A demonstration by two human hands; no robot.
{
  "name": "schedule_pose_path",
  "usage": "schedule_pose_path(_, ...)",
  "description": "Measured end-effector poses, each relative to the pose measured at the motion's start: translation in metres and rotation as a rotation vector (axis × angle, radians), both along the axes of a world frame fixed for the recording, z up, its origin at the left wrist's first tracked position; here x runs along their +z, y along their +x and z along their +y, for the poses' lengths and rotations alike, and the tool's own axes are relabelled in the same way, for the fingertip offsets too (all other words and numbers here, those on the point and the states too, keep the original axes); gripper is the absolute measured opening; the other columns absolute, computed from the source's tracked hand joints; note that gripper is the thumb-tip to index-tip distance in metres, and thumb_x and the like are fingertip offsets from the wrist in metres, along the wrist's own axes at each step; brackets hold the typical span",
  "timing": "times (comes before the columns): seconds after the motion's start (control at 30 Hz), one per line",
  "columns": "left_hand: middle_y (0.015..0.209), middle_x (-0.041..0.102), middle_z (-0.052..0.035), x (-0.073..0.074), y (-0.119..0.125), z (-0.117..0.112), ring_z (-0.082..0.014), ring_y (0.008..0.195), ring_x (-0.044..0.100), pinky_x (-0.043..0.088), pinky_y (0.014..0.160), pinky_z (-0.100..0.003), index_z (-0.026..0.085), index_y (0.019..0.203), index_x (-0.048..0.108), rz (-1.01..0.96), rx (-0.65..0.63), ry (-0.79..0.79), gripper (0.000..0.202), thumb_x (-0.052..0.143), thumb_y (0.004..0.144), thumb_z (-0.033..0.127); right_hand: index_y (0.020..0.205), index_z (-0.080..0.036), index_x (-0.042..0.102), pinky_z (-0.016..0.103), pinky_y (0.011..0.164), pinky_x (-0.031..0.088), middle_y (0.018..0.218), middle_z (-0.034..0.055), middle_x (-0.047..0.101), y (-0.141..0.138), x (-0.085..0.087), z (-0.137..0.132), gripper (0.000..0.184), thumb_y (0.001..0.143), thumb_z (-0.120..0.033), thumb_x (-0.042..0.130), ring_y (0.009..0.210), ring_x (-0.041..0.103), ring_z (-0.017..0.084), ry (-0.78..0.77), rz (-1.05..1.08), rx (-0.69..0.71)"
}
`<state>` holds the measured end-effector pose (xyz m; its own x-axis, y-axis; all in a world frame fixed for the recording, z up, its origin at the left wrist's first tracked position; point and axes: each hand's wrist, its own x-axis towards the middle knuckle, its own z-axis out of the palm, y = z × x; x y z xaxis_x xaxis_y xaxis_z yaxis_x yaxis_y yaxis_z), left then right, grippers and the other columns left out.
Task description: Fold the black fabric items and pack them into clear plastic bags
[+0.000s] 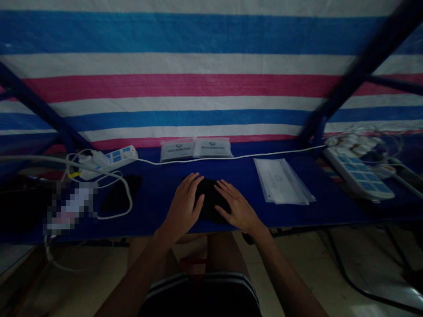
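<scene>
Dark soft bundle [211, 198] lies mid-table on the blue tabletop [148, 207], straight ahead of you. Your left hand [183, 207] and right hand [238, 208] rest flat on it, fingers spread, unclenched, apparently steadying it. ROCKBROS packets [194, 148] sit at 12, clear plastic sleeve [280, 181] at 2, power strip [109, 162] at 10, probably kept back from your hands.

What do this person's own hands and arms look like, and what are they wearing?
The left hand and right hand are bare, with no gloves, watch or sleeves showing. The person wears dark shorts with pale stripes.
</scene>
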<state>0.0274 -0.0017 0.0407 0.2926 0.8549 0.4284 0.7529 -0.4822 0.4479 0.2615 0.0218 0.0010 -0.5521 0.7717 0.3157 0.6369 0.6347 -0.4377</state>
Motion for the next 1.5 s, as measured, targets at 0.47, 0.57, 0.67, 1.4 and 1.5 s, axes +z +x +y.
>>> schedule_pose_path(0.47,0.170,0.037,-0.0130,-0.048,-0.010,0.007,-0.0379,0.159,0.031,0.033,0.125,-0.064,0.026,0.163,0.038,0.258,0.120,-0.026,0.061,0.050,0.107,0.044,0.169,-0.016,0.023,0.060,0.129,0.029,0.171,0.0144,0.033,-0.003,-0.009,-0.009,0.068,0.105,-0.029,0.044,0.161,0.024,0.032,0.061,-0.112,-0.135)
schedule_pose_path(0.57,0.170,0.037,-0.0141,-0.048,-0.005,0.006,-0.0400,0.159,0.030,0.030,0.125,-0.066,0.025,0.162,0.040,0.259,0.141,-0.029,0.059,0.050,0.107,0.043,0.168,-0.012,0.026,0.062,0.130,0.026,0.168,0.0180,0.038,-0.015,-0.004,-0.011,0.069,0.102,-0.024,0.043,0.161,0.025,0.034,0.082,-0.087,-0.205)
schedule_pose_path(0.67,0.170,0.037,-0.0155,-0.050,0.000,0.005,-0.0416,0.159,0.029,0.028,0.124,-0.070,0.024,0.162,0.041,0.255,0.165,-0.021,0.059,0.049,0.107,0.043,0.167,-0.010,0.027,0.062,0.130,0.023,0.167,0.0195,0.040,-0.033,-0.002,-0.009,0.066,0.105,-0.026,0.040,0.161,0.025,0.033,0.088,-0.058,-0.237)
schedule_pose_path(1.4,0.177,0.019,-0.0061,-0.024,-0.059,-0.006,-0.0312,0.164,0.015,0.021,0.132,-0.058,0.031,0.167,0.026,0.250,-0.226,-0.158,0.071,0.056,0.105,0.046,0.171,-0.019,0.006,0.059,0.131,0.026,0.174,0.0143,0.025,0.016,-0.007,-0.019,0.091,0.103,-0.059,0.051,0.162,0.020,0.032,0.042,-0.121,-0.175)
schedule_pose_path(1.5,0.177,0.020,-0.0087,-0.020,-0.059,-0.009,-0.0357,0.163,0.018,0.021,0.131,-0.061,0.030,0.166,0.029,0.262,-0.323,-0.185,0.089,0.072,0.093,0.056,0.171,-0.021,0.013,0.057,0.130,0.028,0.175,0.0130,0.023,0.021,-0.002,-0.021,0.096,0.097,-0.055,0.064,0.162,0.021,0.031,0.021,-0.065,-0.044)
